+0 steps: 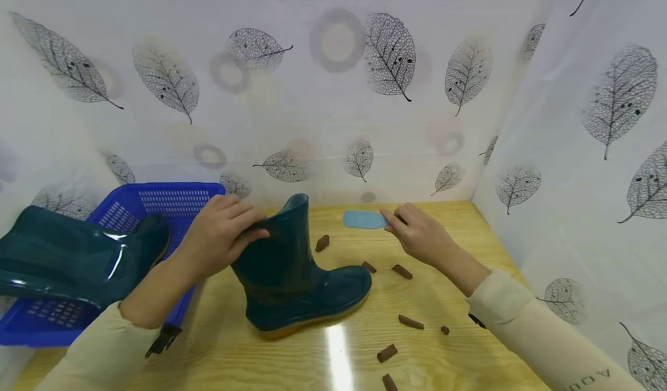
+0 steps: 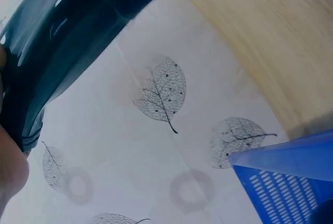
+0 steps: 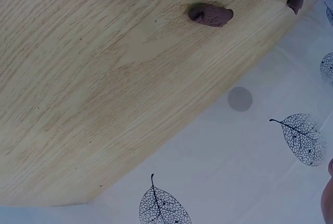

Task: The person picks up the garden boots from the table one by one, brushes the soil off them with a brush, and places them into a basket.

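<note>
A dark green rubber boot point(image 1: 292, 275) stands upright on the wooden table, toe to the right. My left hand point(image 1: 221, 229) grips the rim of its shaft, thumb on the near side. In the left wrist view, the glossy boot shaft point(image 2: 78, 31) fills the upper left corner, beside part of that hand. To the right of the boot, my right hand point(image 1: 419, 234) pinches a flat light-blue scraper point(image 1: 363, 219) by one end, above the table. Several brown clay-like pieces point(image 1: 402, 271) lie around the toe and nearer the front; one brown lump point(image 3: 210, 15) shows large in the right wrist view.
A blue plastic basket point(image 1: 179, 197) stands on the left, with a second green boot point(image 1: 78, 258) lying across it. White leaf-patterned curtain point(image 1: 323, 119) hangs behind the table and along the right side. The wooden table point(image 1: 438, 298) reaches the curtain at the back.
</note>
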Demonstrator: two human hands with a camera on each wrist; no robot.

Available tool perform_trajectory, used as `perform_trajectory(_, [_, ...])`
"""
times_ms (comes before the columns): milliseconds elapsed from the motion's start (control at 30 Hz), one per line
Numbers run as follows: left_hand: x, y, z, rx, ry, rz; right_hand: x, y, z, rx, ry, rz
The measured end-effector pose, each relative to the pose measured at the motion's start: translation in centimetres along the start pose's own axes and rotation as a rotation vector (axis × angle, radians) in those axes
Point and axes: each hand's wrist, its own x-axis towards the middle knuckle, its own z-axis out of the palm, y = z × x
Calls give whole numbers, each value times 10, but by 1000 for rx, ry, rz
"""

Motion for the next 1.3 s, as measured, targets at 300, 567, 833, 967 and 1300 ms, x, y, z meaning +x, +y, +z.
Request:
perform_trajectory(300, [3, 11, -6, 33, 29, 128, -3, -3, -1, 5, 22, 8])
perform_trajectory(567, [-18, 26, -16, -152, 19, 63, -8, -6, 9, 19, 8, 16])
perform_trajectory(833, [-29, 48, -6, -392, 249, 38, -6, -10, 17, 61, -9, 44])
perform_trajectory(967, [-31, 59, -5, -427, 281, 20, 2, -19, 17, 112, -15, 48])
perform_trajectory(1300, [-33, 75, -3, -706, 277, 57, 41, -63, 5, 389, -128, 25])
